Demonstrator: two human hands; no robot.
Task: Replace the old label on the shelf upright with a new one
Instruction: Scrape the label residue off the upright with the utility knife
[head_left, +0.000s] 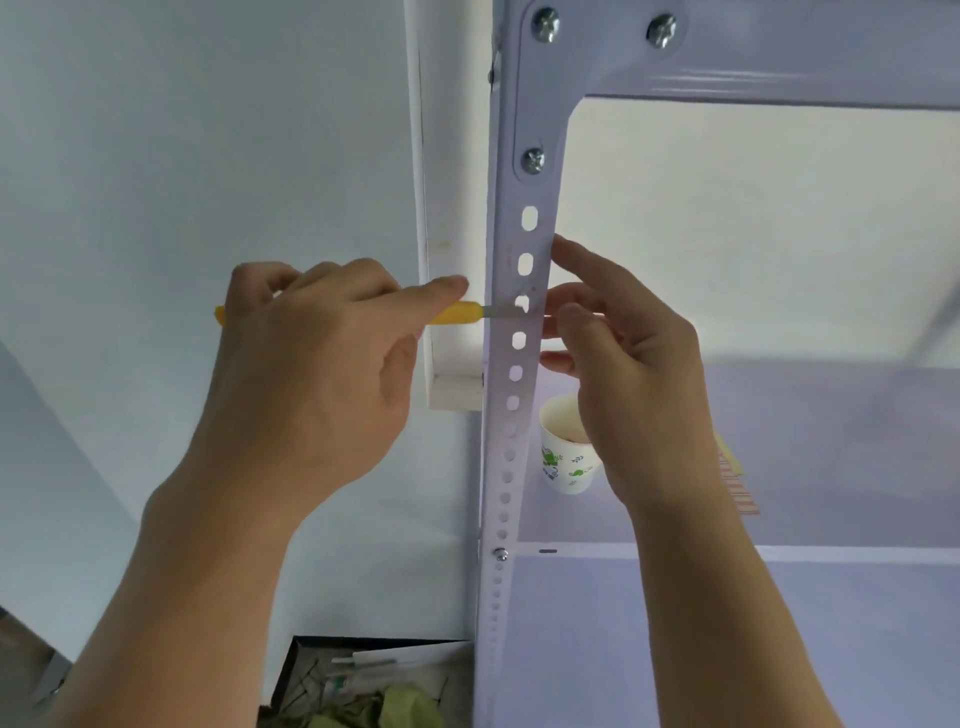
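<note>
A white perforated shelf upright (519, 426) runs down the middle of the view. My left hand (311, 364) grips a yellow-handled knife (457, 313), index finger along the handle. Its short metal blade (501, 312) lies flat against the upright's face beside a slot. A small reddish fleck shows on the upright just above the blade. My right hand (623, 364) rests its fingertips against the upright's right edge at the same height, fingers apart, holding nothing. No clear label is visible on the upright.
A paper cup (563, 457) with green print stands on the shelf board (779, 467) behind my right hand, with a sheet of striped stickers (743, 488) beside it. A bin (363, 691) with paper scraps sits on the floor below. Screws hold the bracket (545, 78) above.
</note>
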